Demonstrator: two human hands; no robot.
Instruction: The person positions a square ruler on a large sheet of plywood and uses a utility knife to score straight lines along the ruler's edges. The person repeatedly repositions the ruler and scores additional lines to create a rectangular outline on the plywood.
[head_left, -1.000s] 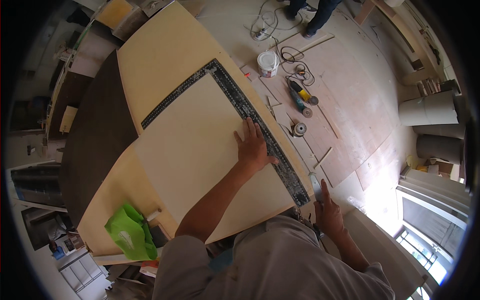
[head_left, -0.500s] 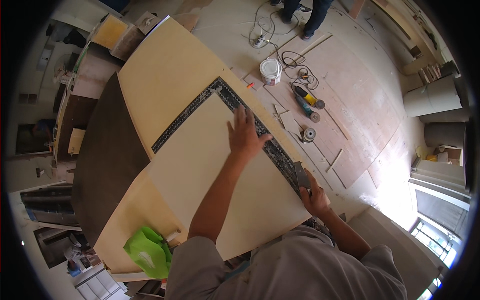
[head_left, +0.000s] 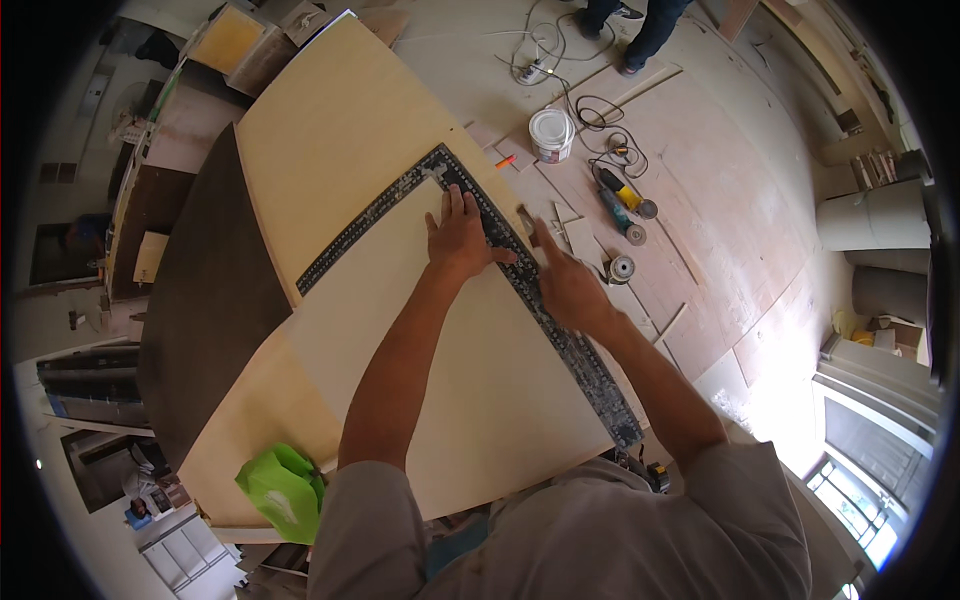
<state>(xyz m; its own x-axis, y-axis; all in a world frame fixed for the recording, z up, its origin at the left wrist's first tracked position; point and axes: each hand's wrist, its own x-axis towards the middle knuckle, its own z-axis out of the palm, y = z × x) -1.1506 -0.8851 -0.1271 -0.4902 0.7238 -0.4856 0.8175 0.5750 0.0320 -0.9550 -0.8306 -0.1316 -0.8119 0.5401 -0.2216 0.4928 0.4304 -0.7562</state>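
Observation:
A large black carpenter's square (head_left: 590, 375), worn and speckled, lies along the far left and right edges of a pale sheet (head_left: 460, 390). Under both is a light wooden board (head_left: 340, 110). My left hand (head_left: 460, 240) rests near the square's corner, fingers spread, the thumb reaching across its long arm. Beyond that arm's outer edge, my right hand (head_left: 573, 290) is closed around a flat-bladed hand tool (head_left: 527, 214). Most of the tool is hidden by my fingers, and its exact kind cannot be made out.
A green bag (head_left: 280, 490) sits on the board's near left corner. On the floor at right are a white bucket (head_left: 552, 135), two angle grinders (head_left: 622, 212), coiled cables and wood offcuts. Dark sheet material (head_left: 210, 310) lies at left. Another person's legs (head_left: 650, 30) stand at the far side.
My right hand has moved away from me with the tool, up along the square's long arm, uncovering its near end. The left hand has stayed on the square near its corner.

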